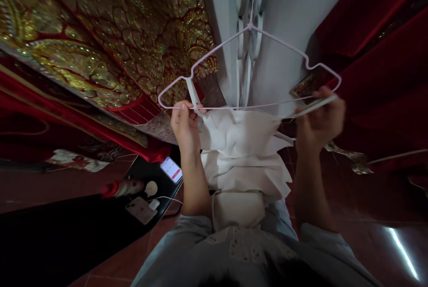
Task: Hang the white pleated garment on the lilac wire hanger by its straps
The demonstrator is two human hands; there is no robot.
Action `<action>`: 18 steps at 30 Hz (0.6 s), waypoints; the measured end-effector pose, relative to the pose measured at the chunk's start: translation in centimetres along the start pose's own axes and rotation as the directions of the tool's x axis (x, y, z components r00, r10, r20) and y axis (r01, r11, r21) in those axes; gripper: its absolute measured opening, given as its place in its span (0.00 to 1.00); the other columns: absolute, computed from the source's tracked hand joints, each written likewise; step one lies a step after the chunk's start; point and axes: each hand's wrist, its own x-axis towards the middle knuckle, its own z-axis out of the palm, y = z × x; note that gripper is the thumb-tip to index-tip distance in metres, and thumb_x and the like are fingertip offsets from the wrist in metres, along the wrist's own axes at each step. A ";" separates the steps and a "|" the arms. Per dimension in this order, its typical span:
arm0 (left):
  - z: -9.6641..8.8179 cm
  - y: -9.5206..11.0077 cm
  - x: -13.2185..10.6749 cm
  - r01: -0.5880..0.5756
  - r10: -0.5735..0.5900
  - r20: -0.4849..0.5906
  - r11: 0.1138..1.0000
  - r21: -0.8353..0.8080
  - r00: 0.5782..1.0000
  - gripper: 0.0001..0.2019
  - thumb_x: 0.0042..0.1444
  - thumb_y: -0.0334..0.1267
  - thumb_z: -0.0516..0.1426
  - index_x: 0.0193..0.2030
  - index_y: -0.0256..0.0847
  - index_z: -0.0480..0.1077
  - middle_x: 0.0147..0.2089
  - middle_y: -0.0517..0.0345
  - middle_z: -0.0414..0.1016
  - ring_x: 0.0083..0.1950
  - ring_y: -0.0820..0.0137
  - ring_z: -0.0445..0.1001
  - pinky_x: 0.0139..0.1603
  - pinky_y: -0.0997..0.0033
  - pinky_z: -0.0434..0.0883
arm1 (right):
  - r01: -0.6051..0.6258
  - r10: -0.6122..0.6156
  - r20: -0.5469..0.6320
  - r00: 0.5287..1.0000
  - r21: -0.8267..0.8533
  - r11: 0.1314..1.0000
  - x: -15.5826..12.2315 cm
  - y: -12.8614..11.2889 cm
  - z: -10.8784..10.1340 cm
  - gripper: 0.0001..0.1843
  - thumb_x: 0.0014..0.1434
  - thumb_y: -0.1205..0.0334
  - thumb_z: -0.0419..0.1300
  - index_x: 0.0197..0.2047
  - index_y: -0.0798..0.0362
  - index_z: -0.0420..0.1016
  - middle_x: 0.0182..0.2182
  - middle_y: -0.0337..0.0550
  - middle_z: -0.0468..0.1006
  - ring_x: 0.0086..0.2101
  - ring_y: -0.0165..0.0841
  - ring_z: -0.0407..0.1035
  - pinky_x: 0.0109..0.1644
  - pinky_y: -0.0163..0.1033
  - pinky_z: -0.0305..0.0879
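Observation:
A thin white wire hanger hangs by its hook against a white wall. A white ruffled garment droops from it between my arms. My left hand is closed, pinching the garment's strap and the hanger's lower bar near its left end. My right hand is blurred by motion; its fingers curl round the other white strap at the hanger's right end.
Red fabric with gold sequin embroidery hangs at the left, dark red cloth at the right. A black table at lower left carries a lit phone, a second phone on a charger cable and a red-tipped tool. The floor is red tile.

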 end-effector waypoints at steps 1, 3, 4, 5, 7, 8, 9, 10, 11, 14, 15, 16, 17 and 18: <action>0.0 0.2 0.4 -0.025 0.025 -0.008 1.000 0.019 1.000 0.25 0.60 0.61 0.74 0.37 0.43 0.72 0.33 0.59 0.80 0.34 0.70 0.80 0.41 0.72 0.78 | 0.028 -0.027 -0.144 0.989 0.006 1.000 0.6 0.6 -0.4 0.33 0.59 0.39 0.72 0.64 0.41 0.76 0.53 0.46 0.76 0.35 0.31 0.70 0.33 0.39 0.68; -0.3 0.6 1.3 -0.048 0.048 -0.005 0.998 0.041 0.999 0.25 0.60 0.62 0.74 0.36 0.44 0.72 0.32 0.59 0.79 0.33 0.70 0.78 0.39 0.72 0.77 | 0.064 -0.064 -0.257 0.964 -0.010 0.998 2.3 1.2 -1.3 0.32 0.56 0.38 0.73 0.59 0.44 0.79 0.49 0.43 0.77 0.30 0.28 0.65 0.32 0.39 0.66; -0.5 0.7 1.7 -0.047 0.047 0.004 0.998 0.038 0.999 0.25 0.59 0.62 0.74 0.36 0.44 0.72 0.32 0.59 0.79 0.32 0.70 0.77 0.39 0.72 0.77 | 0.050 -0.053 -0.192 0.980 -0.020 0.999 3.2 1.1 -1.6 0.30 0.55 0.39 0.74 0.55 0.45 0.82 0.46 0.42 0.79 0.29 0.27 0.64 0.33 0.40 0.67; -0.7 0.8 1.9 -0.044 0.044 0.013 0.999 0.026 0.999 0.25 0.59 0.62 0.74 0.36 0.44 0.72 0.32 0.59 0.79 0.32 0.70 0.76 0.38 0.72 0.77 | 0.025 -0.028 -0.097 0.995 -0.028 0.999 4.2 0.6 -1.8 0.27 0.53 0.40 0.75 0.50 0.47 0.83 0.41 0.41 0.80 0.29 0.28 0.65 0.35 0.42 0.70; -0.9 0.9 2.0 -0.036 0.036 0.033 0.999 -0.006 0.999 0.24 0.59 0.60 0.75 0.36 0.44 0.72 0.31 0.59 0.79 0.31 0.70 0.76 0.38 0.72 0.77 | -0.003 0.009 0.077 0.997 -0.080 0.997 6.0 -1.1 -2.0 0.21 0.50 0.45 0.79 0.41 0.49 0.85 0.34 0.40 0.81 0.31 0.32 0.70 0.42 0.48 0.75; -0.9 0.8 1.8 -0.034 0.034 0.039 0.999 -0.016 0.999 0.24 0.59 0.60 0.75 0.36 0.44 0.73 0.31 0.59 0.79 0.31 0.70 0.75 0.38 0.72 0.77 | 0.022 -0.003 0.143 0.990 -0.128 0.992 6.8 -2.2 -2.0 0.20 0.50 0.46 0.80 0.37 0.49 0.84 0.31 0.40 0.81 0.33 0.35 0.73 0.46 0.52 0.77; -0.9 0.8 1.6 -0.032 0.033 0.043 0.999 -0.018 0.999 0.23 0.60 0.59 0.75 0.36 0.44 0.73 0.31 0.59 0.79 0.30 0.70 0.75 0.38 0.72 0.77 | 0.068 -0.028 0.207 0.978 -0.187 0.980 7.5 -3.3 -1.9 0.18 0.51 0.47 0.81 0.37 0.48 0.84 0.31 0.41 0.81 0.35 0.38 0.75 0.50 0.56 0.78; -0.8 0.7 1.3 -0.032 0.032 0.044 0.999 -0.014 0.999 0.23 0.61 0.59 0.74 0.36 0.44 0.73 0.31 0.59 0.79 0.30 0.70 0.74 0.38 0.71 0.77 | 0.136 -0.071 0.258 0.964 -0.243 0.960 8.0 -4.4 -1.7 0.17 0.53 0.48 0.80 0.39 0.47 0.84 0.33 0.41 0.82 0.38 0.41 0.76 0.54 0.59 0.77; -0.7 0.7 1.1 -0.032 0.033 0.043 0.999 -0.006 0.999 0.22 0.62 0.58 0.74 0.36 0.44 0.73 0.31 0.59 0.78 0.30 0.70 0.74 0.38 0.71 0.77 | 0.216 -0.129 0.296 0.947 -0.285 0.934 8.4 -5.4 -1.6 0.16 0.56 0.49 0.79 0.43 0.46 0.85 0.36 0.43 0.83 0.42 0.43 0.77 0.57 0.61 0.77; -0.3 0.7 0.4 -0.033 0.032 0.028 0.999 0.030 0.999 0.21 0.64 0.57 0.72 0.36 0.44 0.72 0.32 0.58 0.78 0.31 0.69 0.73 0.38 0.69 0.76 | 0.429 -0.356 0.277 0.893 -0.276 0.860 7.9 -7.1 -0.9 0.18 0.64 0.54 0.72 0.57 0.45 0.82 0.48 0.49 0.83 0.54 0.51 0.78 0.61 0.64 0.76; -0.1 0.8 0.3 -0.034 0.033 0.023 0.998 0.045 0.999 0.21 0.65 0.57 0.72 0.36 0.44 0.72 0.32 0.57 0.78 0.31 0.69 0.73 0.38 0.69 0.76 | 0.474 -0.422 0.234 0.876 -0.252 0.844 7.2 -7.4 -0.6 0.18 0.66 0.56 0.69 0.58 0.44 0.82 0.48 0.50 0.83 0.54 0.51 0.77 0.60 0.63 0.76; 0.0 0.8 0.2 -0.034 0.033 0.018 0.998 0.056 0.999 0.22 0.65 0.57 0.71 0.36 0.44 0.72 0.32 0.57 0.77 0.31 0.69 0.73 0.38 0.69 0.76 | 0.495 -0.455 0.212 0.865 -0.219 0.841 6.1 -7.4 -0.3 0.17 0.67 0.57 0.67 0.58 0.44 0.81 0.48 0.49 0.83 0.53 0.50 0.77 0.57 0.61 0.77; 0.2 0.8 0.1 -0.033 0.032 0.015 0.998 0.061 0.999 0.22 0.65 0.57 0.71 0.36 0.44 0.71 0.32 0.58 0.77 0.31 0.69 0.73 0.39 0.68 0.76 | 0.485 -0.441 0.237 0.866 -0.176 0.857 4.8 -7.3 0.2 0.16 0.68 0.58 0.65 0.58 0.42 0.81 0.47 0.48 0.83 0.50 0.47 0.78 0.53 0.57 0.78; 0.2 0.7 0.1 -0.031 0.030 0.013 0.998 0.062 0.999 0.22 0.65 0.58 0.71 0.37 0.44 0.71 0.32 0.58 0.77 0.31 0.69 0.74 0.39 0.68 0.76 | 0.440 -0.386 0.307 0.870 -0.131 0.888 3.4 -7.2 0.6 0.16 0.68 0.59 0.64 0.58 0.41 0.80 0.47 0.46 0.83 0.45 0.44 0.77 0.48 0.53 0.78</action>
